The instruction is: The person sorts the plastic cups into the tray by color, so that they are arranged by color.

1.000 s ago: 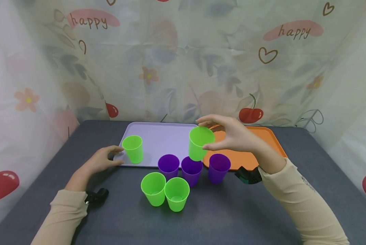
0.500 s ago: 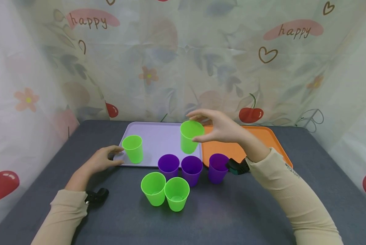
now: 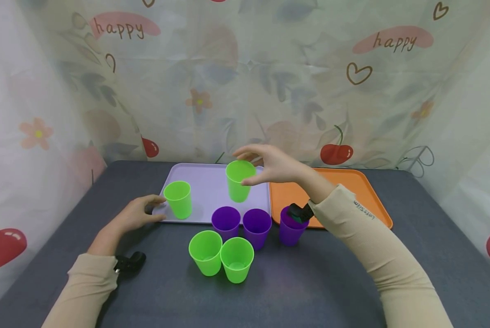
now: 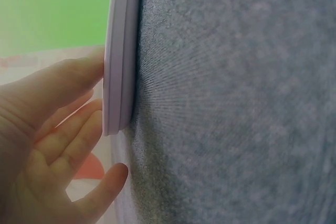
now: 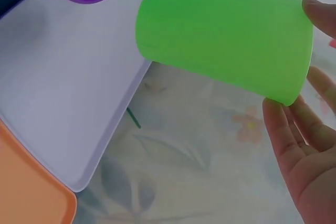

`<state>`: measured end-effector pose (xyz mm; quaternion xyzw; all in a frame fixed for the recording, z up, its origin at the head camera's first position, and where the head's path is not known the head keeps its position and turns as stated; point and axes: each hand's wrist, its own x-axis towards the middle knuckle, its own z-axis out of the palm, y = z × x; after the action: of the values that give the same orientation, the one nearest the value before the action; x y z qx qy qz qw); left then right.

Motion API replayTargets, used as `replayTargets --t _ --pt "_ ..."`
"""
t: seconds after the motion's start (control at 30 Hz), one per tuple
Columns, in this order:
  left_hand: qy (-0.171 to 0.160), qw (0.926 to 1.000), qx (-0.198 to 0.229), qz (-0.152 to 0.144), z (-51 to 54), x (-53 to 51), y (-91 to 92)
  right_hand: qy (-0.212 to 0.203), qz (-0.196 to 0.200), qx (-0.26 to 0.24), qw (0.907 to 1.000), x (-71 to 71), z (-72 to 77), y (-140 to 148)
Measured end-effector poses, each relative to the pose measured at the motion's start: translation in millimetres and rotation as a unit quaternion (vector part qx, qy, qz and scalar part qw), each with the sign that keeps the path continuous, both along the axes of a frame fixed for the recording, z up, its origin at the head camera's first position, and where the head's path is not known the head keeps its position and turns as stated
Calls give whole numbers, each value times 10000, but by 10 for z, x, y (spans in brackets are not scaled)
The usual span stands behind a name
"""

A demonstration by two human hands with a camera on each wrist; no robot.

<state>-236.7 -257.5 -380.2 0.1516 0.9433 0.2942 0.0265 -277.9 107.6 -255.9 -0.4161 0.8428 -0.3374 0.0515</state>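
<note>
Floral sheeting (image 3: 245, 91) is hung behind a dark grey table (image 3: 302, 291), on which a lavender tray (image 3: 208, 177) and an orange tray (image 3: 355, 180) are set side by side. Above the lavender tray, a light-green plastic tumbler (image 3: 235, 189) is held by the right hand (image 3: 273, 164), its rim pinched between the thumb and the fingertips. By its pose, the step in hand is judged to be a carry over that tray; for a set-down, a bare patch of tray would have to be chosen, the base lowered flat and the pinch eased only once contact was made. The tumbler is pointed mouth up, narrower base down, its long axis close to vertical; any slight lean cannot be told. By the left hand (image 3: 136, 212), the lavender tray's left near corner is touched with relaxed, unclenched fingers; whether any pressure is applied cannot be told. Just beside that hand, a second green tumbler (image 3: 177, 200) is stood upright on the tray. Three purple tumblers (image 3: 257, 234) are ranged upright along the trays' near edges, with two more green tumblers (image 3: 236, 259) placed close together in front of them.
</note>
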Motion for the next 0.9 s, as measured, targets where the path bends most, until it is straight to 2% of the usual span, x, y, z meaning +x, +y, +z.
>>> replayTargets --t 0.23,0.57,0.9 --pt "-7 10000 -6 6 4 3 1 -166 283 164 9993 -147 -85 -164" --pt "-24 10000 -35 6 0 -6 2 -364 355 430 9978 -261 -163 -347" --pt "-23 10000 -62 15 -7 -5 -7 -358 460 597 9965 -392 -254 -524"
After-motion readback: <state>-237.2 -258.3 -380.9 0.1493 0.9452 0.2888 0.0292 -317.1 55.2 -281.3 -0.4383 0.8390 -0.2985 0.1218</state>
